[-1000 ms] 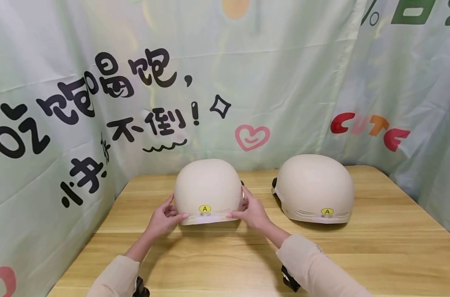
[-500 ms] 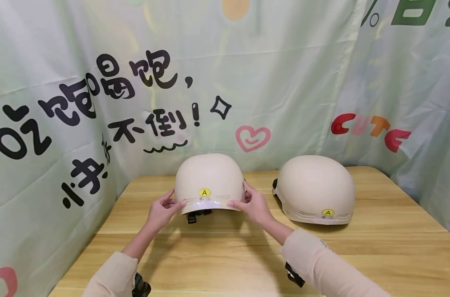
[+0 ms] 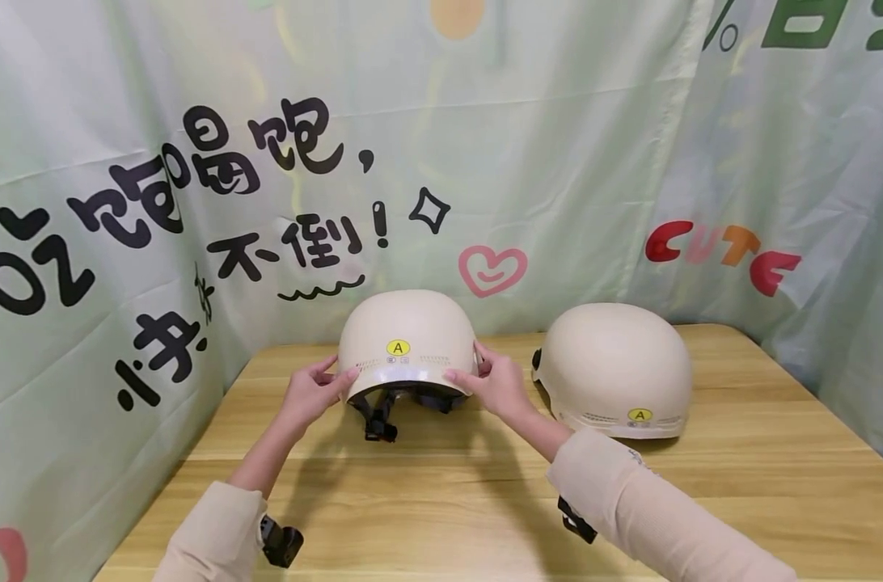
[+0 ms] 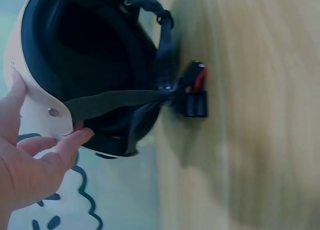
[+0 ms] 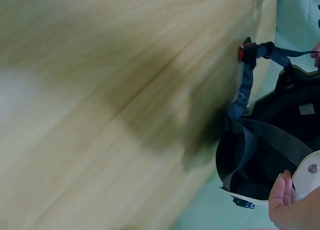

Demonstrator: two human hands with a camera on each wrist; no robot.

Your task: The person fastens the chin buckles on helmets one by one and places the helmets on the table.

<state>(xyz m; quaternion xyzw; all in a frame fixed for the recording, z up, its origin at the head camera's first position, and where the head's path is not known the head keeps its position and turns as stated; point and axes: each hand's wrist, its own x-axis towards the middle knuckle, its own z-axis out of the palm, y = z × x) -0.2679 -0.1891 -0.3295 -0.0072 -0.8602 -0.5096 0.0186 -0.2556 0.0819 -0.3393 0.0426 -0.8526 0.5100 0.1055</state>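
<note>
Helmet (image 3: 405, 327) is tilting up at the head frame's centre, left hand (image 3: 312, 392) and right hand (image 3: 500, 381) gripping its sides, now baring its underside (image 3: 410, 389). Left-wrist view: straps (image 4: 115, 100) are hanging upper centre, possibly clear of the desk (image 4: 270, 115). Right-wrist view: fingers (image 5: 279, 197) are curling round it, lower right.

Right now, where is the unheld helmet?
In the head view, the unheld helmet sits on the table, right of the held helmet and right hand.

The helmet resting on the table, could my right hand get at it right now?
Probably not without letting go: your right hand holds the other helmet. Otherwise the way looks free; nothing shows between that hand and the resting helmet.
</note>
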